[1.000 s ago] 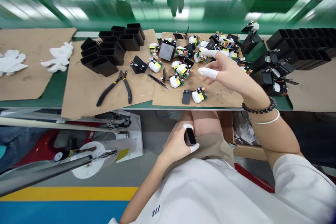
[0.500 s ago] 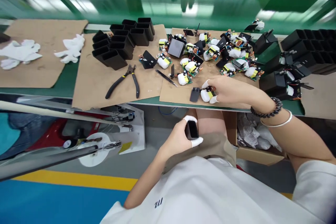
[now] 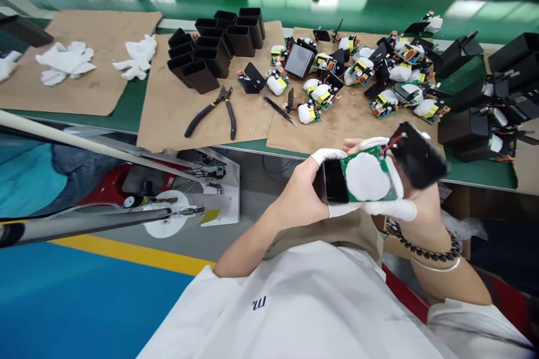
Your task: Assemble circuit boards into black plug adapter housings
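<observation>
White finger cots cover some of my fingertips. My left hand point(image 3: 298, 190) is wrapped round a black plastic housing point(image 3: 336, 182), its opening turned right. In my right hand point(image 3: 421, 207) is a green circuit board point(image 3: 367, 175) with a large white pad on its face. The board's left edge is at the housing's mouth; whether it has entered cannot be made out. A black end cap point(image 3: 418, 155) hangs off the board's right end by red and black wires, slightly blurred. Both hands are close together, just in front of the bench edge.
Several circuit assemblies point(image 3: 322, 92) lie on cardboard point(image 3: 252, 118). Black housings point(image 3: 197, 76) stand grouped to the left, near pliers point(image 3: 214, 112) and tweezers point(image 3: 280, 111). More housings point(image 3: 463, 133) stand at right. White gloves point(image 3: 67, 61) lie far left. A metal cylinder point(image 3: 168, 213) is below the bench.
My right hand has lifted a circuit board with its cap off the cardboard and brought it to the housing. My left hand has raised the housing and turned its opening right. The view has shifted.
</observation>
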A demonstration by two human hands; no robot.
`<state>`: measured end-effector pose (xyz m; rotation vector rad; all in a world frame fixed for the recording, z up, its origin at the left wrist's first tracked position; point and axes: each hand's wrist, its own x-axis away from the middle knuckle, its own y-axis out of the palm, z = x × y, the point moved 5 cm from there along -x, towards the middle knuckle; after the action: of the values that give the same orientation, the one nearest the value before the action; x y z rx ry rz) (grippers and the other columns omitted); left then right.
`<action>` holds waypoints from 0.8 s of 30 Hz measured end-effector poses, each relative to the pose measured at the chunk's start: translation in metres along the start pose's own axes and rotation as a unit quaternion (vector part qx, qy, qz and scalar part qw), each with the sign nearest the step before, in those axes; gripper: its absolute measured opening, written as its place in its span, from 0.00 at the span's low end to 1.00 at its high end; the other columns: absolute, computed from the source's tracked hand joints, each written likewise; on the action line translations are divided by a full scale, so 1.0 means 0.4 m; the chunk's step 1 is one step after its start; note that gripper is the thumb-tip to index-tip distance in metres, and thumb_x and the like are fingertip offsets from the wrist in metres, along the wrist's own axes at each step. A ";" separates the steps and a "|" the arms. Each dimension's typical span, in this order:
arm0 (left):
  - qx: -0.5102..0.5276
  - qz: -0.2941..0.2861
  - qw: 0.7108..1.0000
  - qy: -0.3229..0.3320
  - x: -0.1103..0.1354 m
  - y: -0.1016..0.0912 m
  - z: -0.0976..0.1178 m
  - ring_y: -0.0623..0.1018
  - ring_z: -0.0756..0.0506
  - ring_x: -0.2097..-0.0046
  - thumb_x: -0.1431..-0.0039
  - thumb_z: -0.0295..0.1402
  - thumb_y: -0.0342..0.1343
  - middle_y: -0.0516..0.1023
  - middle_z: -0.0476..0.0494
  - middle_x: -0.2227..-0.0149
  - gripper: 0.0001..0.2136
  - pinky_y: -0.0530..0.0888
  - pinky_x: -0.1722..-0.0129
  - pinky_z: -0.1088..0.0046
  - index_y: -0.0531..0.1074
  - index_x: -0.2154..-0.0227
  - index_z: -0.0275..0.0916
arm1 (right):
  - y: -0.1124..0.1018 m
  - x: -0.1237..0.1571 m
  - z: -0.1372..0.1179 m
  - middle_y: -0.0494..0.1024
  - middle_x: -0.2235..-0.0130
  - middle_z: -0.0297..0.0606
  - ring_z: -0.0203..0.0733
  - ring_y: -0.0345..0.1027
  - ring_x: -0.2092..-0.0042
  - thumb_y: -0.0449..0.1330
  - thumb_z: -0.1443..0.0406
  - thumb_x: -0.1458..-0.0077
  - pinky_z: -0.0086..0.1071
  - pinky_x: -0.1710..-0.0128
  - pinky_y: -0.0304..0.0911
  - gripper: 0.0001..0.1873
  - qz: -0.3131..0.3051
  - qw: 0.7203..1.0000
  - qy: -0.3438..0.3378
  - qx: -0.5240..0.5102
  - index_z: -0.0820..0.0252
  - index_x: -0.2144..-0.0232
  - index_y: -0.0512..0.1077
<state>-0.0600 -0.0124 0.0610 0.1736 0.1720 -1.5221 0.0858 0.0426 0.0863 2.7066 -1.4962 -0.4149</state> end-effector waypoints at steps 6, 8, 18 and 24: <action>-0.016 -0.013 0.989 0.146 -0.005 0.000 0.035 0.83 0.36 0.45 0.57 0.47 0.79 0.82 0.39 0.47 0.37 0.78 0.43 0.62 0.70 0.45 0.42 | 0.034 0.024 -0.037 0.82 0.44 0.41 0.55 0.76 0.39 0.78 0.54 0.53 0.45 0.41 0.75 0.30 -0.004 0.990 -0.119 0.078 0.48 0.48 0.80; -0.020 -0.031 0.983 0.178 -0.006 0.001 0.039 0.82 0.35 0.44 0.57 0.48 0.79 0.81 0.38 0.45 0.39 0.78 0.43 0.61 0.70 0.44 0.42 | 0.031 0.028 -0.035 0.82 0.47 0.41 0.56 0.76 0.40 0.78 0.52 0.54 0.47 0.41 0.75 0.30 0.009 0.986 -0.139 0.093 0.48 0.49 0.80; -0.090 -0.041 0.966 0.238 -0.005 0.003 0.065 0.81 0.34 0.41 0.54 0.44 0.77 0.80 0.36 0.43 0.38 0.77 0.39 0.59 0.68 0.41 0.41 | 0.035 0.032 -0.052 0.83 0.51 0.43 0.56 0.76 0.42 0.74 0.52 0.49 0.51 0.42 0.75 0.25 0.005 0.978 -0.175 0.117 0.50 0.49 0.80; -0.094 -0.040 0.961 0.256 -0.008 0.004 0.068 0.80 0.35 0.40 0.51 0.41 0.75 0.79 0.35 0.42 0.37 0.77 0.39 0.59 0.68 0.40 0.40 | 0.035 0.030 -0.046 0.81 0.51 0.40 0.53 0.76 0.43 0.70 0.53 0.44 0.49 0.39 0.72 0.21 0.005 0.974 -0.194 0.115 0.51 0.50 0.80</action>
<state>-0.0585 -0.0152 0.0881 0.4117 0.7403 -1.5048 0.0849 0.0230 0.1033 2.9175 -1.7420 -0.8655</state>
